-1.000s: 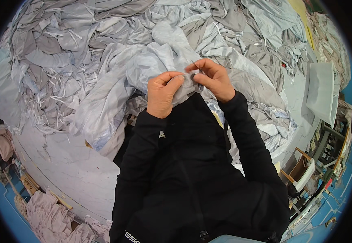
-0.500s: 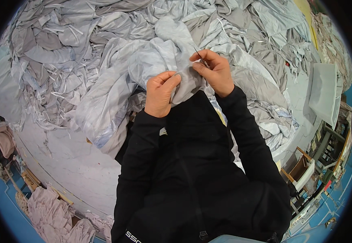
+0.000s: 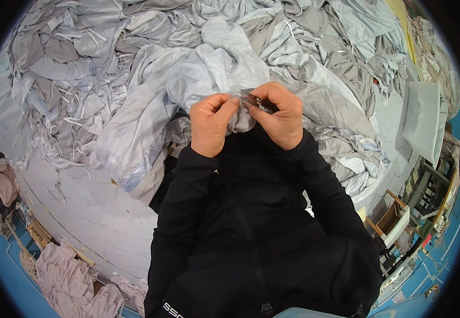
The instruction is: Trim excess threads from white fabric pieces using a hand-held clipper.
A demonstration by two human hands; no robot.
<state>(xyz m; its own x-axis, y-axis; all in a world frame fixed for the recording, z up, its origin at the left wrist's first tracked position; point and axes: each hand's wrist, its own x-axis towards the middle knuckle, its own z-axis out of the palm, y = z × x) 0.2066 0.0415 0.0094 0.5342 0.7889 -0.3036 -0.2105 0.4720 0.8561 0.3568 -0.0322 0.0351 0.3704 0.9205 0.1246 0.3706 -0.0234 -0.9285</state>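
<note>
In front of my chest both hands come close together over a bunch of light grey fabric. My left hand is closed, pinching the fabric's edge between thumb and forefinger. My right hand is closed around small dark metal thread snips, whose tip points at the spot by my left thumb. The exact cut point is too small to make out. The held fabric runs on into a pale blue-grey heap just beyond my hands.
Crumpled grey cloth with white ties covers most of the pale table. A translucent white bin stands at the right edge. Below it is an open wooden drawer. Pinkish fabric lies at lower left.
My right hand has come down and toward my left, bringing the snips to the fabric edge. My left hand has stayed nearly in place, still pinching.
</note>
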